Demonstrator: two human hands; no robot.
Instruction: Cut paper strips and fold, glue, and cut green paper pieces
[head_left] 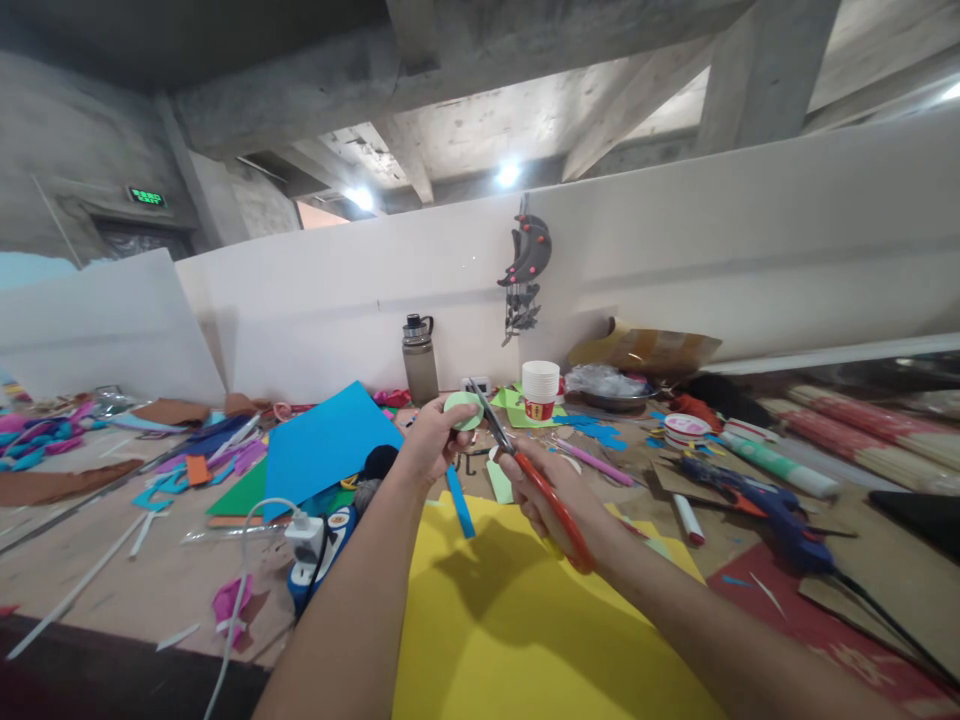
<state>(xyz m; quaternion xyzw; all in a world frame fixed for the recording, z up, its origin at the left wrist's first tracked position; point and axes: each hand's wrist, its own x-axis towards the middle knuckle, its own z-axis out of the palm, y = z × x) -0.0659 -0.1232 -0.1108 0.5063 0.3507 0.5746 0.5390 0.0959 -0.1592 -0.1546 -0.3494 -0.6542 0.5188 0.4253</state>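
Pinched between the fingers of my left hand [430, 440] is a small, roundish piece of light green paper [463, 409]. My right hand [551, 490] grips a pair of scissors [551, 500] with orange-red handles, their metal blades pointing up and left beside the green paper's right edge. Whether the blades touch the paper I cannot tell. Both hands are raised over a large yellow sheet [480, 640] that lies in front of me. A blue strip [460, 502] and a light green scrap [499, 482] lie near the sheet's far edge.
Blue sheets [322, 445] lie left, near a white plug [305, 540] with its cable. Behind stand a grey bottle [420, 360] and stacked paper cups [540, 385]. A blue glue gun [772, 510] lies right. A white partition [337, 300] bounds the table's far side.
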